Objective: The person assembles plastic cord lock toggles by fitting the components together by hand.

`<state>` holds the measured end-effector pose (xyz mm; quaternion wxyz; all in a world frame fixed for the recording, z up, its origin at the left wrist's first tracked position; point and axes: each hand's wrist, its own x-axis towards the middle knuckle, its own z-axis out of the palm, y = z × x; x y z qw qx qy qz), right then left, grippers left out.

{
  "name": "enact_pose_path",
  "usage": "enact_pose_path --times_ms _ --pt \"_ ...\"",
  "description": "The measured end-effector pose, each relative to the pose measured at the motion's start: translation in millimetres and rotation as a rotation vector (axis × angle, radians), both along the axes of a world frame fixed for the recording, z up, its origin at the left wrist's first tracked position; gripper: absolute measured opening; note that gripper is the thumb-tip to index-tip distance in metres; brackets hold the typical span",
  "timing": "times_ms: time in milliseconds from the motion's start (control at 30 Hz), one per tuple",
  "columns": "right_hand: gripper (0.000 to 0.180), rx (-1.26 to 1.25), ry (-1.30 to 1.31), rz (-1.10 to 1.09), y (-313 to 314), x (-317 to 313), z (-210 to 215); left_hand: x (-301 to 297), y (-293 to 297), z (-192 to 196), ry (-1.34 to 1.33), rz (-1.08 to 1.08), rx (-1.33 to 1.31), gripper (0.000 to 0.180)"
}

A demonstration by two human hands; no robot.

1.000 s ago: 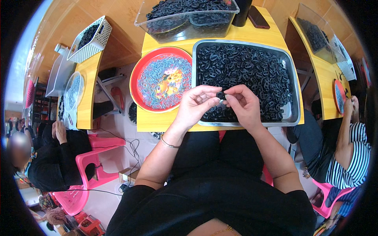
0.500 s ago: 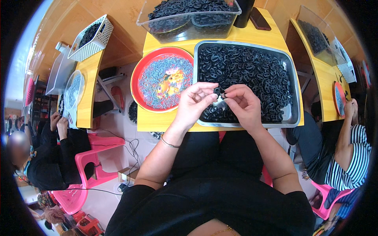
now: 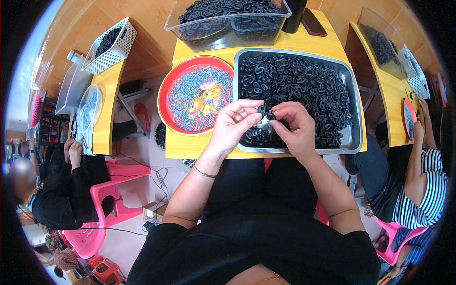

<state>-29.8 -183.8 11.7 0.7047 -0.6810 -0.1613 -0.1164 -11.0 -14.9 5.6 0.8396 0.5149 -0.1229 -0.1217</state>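
Over the near edge of a metal tray (image 3: pixel 357 118), my left hand (image 3: pixel 232 124) pinches a small black plastic piece with holes (image 3: pixel 261 109) between thumb and fingers. Close beside it, my right hand (image 3: pixel 297 130) has thumb and fingertips closed on a tiny dark piece (image 3: pixel 271 116) whose kind I cannot make out. The two pieces are nearly touching. Many loose black oval pieces with holes (image 3: pixel 294 76) fill the tray. To its left stands a red round tray (image 3: pixel 165 97) with a flower print, strewn with slim grey-blue pieces (image 3: pixel 190 90).
A clear plastic bin (image 3: pixel 228 35) heaped with black pieces stands at the table's back. Right of it are a dark cylinder (image 3: pixel 294 16) and a phone (image 3: pixel 314 23). People work at yellow tables on both sides, with pink chairs (image 3: pixel 114 194) and cables about.
My right fingertips have shifted slightly, and a dark piece shows between them more clearly. My left hand stays nearly still. On the right, the striped-sleeved person's hands have moved apart.
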Motion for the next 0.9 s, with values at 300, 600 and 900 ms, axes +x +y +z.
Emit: enact_pose_path --times_ms 300,600,900 --pt "0.018 -0.12 -0.042 -0.074 -0.3 -0.6 1.0 -1.2 -0.5 3.8 0.005 -0.041 0.042 0.027" --pt "0.017 -0.154 -0.09 -0.08 -0.8 0.1 -0.5 -2.0 -1.4 3.9 -0.004 -0.057 0.067 0.026" --pt "0.016 -0.173 -0.093 -0.098 -1.7 0.4 -0.2 -1.7 -2.0 4.9 0.01 -0.064 0.075 0.026"
